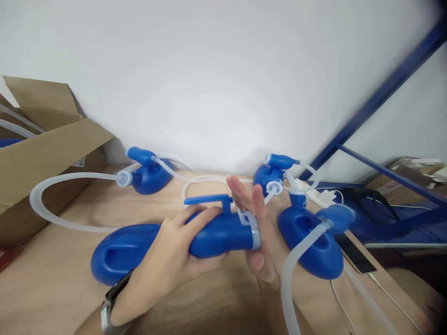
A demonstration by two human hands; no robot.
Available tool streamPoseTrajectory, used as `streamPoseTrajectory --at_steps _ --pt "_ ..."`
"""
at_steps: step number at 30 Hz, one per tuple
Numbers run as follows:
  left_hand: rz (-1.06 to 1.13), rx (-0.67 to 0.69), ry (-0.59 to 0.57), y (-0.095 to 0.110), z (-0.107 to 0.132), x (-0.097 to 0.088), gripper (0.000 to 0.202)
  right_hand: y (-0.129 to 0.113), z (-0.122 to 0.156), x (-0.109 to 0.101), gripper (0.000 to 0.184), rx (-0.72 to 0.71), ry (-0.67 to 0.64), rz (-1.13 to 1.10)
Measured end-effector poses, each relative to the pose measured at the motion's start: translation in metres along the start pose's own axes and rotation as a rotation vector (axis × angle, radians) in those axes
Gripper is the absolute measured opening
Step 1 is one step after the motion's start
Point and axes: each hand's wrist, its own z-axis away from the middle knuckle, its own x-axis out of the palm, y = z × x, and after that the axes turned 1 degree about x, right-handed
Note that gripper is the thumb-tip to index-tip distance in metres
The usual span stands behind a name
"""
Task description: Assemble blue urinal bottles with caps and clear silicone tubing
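My left hand [178, 246], with a band on its wrist, is wrapped around a blue plastic urinal head [223, 235]. The piece is tubular, with a translucent rim facing right and a thin blue arm standing above it. At that rim my right hand [263, 237] is held upright, fingers stretched out and palm facing the opening; whether it presses on the rim is hard to tell. Partly behind my left wrist lies a blue urinal bottle [118, 253] with a recessed grip. Its far end is hidden by the hand.
More blue bottles with hoses stand at the back left [153, 179], back right [268, 174] and near right [310, 246]. A pale hose [38, 195] loops at left beside an open cardboard box [52, 153]. A phone [356, 253], cables and a power strip [317, 197] lie right.
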Motion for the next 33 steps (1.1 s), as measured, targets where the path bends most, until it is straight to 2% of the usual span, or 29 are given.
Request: streamPoseTrajectory --at_steps 3,5,7,9,14,19,22,29,33 --pt "-0.282 0.207 0.093 -0.005 0.001 0.010 0.052 0.007 -0.008 0.003 0.084 0.035 0.043 -0.274" --pt "-0.442 0.298 0.111 -0.010 -0.001 0.014 0.049 0.016 -0.014 0.004 0.077 0.160 0.049 -0.398" --pt "-0.497 0.317 0.102 -0.018 -0.004 0.015 0.044 0.025 -0.020 0.003 0.075 0.254 0.034 -0.411" --pt "-0.439 0.291 0.087 -0.026 -0.007 0.013 0.043 0.027 -0.023 0.002 0.068 0.264 0.030 -0.308" --pt "-0.342 0.203 0.030 -0.040 -0.009 0.005 0.050 0.022 -0.021 0.007 0.030 -0.042 0.207 0.030" --pt "-0.338 0.178 0.024 -0.039 -0.007 0.001 0.049 0.023 -0.018 0.020 0.017 -0.064 0.418 0.027" --pt "-0.339 0.178 0.051 -0.038 -0.006 0.001 0.048 0.022 -0.019 0.023 0.016 -0.068 0.507 -0.022" --pt "-0.330 0.185 0.061 -0.040 -0.003 0.002 0.050 0.027 -0.019 0.022 0.008 -0.248 0.502 0.094" --pt "-0.383 0.187 0.053 -0.039 0.000 0.004 0.049 0.030 -0.017 0.020 0.021 -0.415 0.506 0.135"
